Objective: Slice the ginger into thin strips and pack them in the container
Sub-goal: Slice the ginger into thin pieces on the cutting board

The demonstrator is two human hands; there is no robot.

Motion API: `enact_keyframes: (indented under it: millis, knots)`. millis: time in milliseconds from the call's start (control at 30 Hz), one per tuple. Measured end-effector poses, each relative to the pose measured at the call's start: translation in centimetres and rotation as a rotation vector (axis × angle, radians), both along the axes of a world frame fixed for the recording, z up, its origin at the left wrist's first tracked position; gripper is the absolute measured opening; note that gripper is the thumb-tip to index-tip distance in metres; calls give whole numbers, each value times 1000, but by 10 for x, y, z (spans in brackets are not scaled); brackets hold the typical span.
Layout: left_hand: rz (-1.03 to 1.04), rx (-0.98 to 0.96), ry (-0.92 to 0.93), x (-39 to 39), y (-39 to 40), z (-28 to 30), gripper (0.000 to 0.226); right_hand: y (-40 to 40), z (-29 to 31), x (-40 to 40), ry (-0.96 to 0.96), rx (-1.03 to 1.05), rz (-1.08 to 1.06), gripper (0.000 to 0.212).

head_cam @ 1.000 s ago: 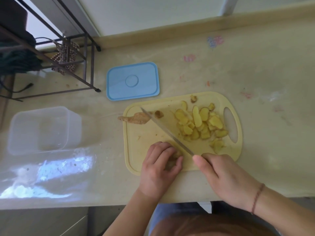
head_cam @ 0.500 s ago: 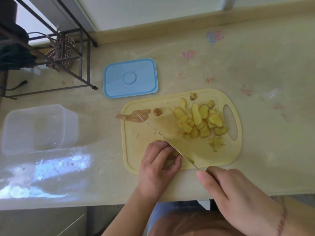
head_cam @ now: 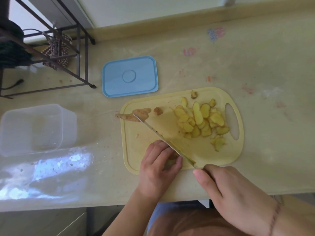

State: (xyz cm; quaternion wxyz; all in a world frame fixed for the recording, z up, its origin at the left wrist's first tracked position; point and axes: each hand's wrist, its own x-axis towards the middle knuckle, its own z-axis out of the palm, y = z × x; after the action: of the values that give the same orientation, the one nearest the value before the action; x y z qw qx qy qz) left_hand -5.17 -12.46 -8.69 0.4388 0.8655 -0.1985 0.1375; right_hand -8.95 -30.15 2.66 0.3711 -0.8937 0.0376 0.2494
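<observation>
The right hand [head_cam: 238, 193] holds the knife [head_cam: 163, 140] and has pulled it back toward the body, so one more cut goes on. The left hand [head_cam: 160, 166] curls over the ginger piece [head_cam: 173, 158], mostly hiding it. Slices [head_cam: 201, 121] lie past the blade. The container [head_cam: 37, 128] sits far left of the left hand, looking empty.

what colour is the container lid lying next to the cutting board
Light blue; the lid shows clearly in the head view, lying beyond the cutting board.
</observation>
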Motion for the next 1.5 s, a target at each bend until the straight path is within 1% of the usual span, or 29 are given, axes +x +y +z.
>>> enact_keyframes:
  millis: [100,167,333,500,633,700,767,833,900,967,1000,1033,1100,1167,1200,1267,1367,1433,1500]
  knots:
    - [-15,9,5,0,2,0,14,3,-10,8,-35,19,14,50]
    - [-41,20,17,1,4,1,16,-1,-11,9,-19,39,1,51]
    - [-54,3,38,1,5,3,13,-13,-8,-2,21,46,12,51]
    - [-58,13,59,0,4,3,14,0,-31,22,-4,59,47,54]
    - [-43,14,62,-1,3,5,15,-3,-39,32,-23,117,26,48]
    - [-31,34,43,-1,2,4,15,-11,-38,34,-19,138,13,53]
    - [-34,64,24,-2,3,4,15,-18,-35,39,47,238,-29,62]
    - [-11,83,20,-2,2,7,14,-26,-31,46,210,440,-119,65]
    - [55,33,55,0,-3,16,15,-31,-25,52,368,611,-226,65]
    - [125,-27,119,10,-10,27,18,-34,-21,55,458,707,-349,62]
    - [147,-7,165,16,-13,31,19,-35,-19,57,491,742,-419,62]
    - [156,52,213,22,-15,34,20,-36,-18,58,518,766,-486,63]
    - [166,257,290,32,-19,34,20,-37,-17,60,556,798,-572,64]
    - [179,471,359,35,-22,33,23,-39,-17,61,568,826,-613,58]
    - [181,536,388,35,-25,34,24,-41,-17,61,568,838,-624,58]
    - [174,602,421,38,-29,38,22,-43,-18,60,565,853,-642,58]
    - [120,710,532,44,-34,45,13,-45,-17,57,568,875,-662,59]
    - [97,769,478,46,-34,48,9,-47,-15,56,570,888,-660,59]
    - [75,814,391,48,-32,46,21,-47,-14,55,564,896,-657,58]
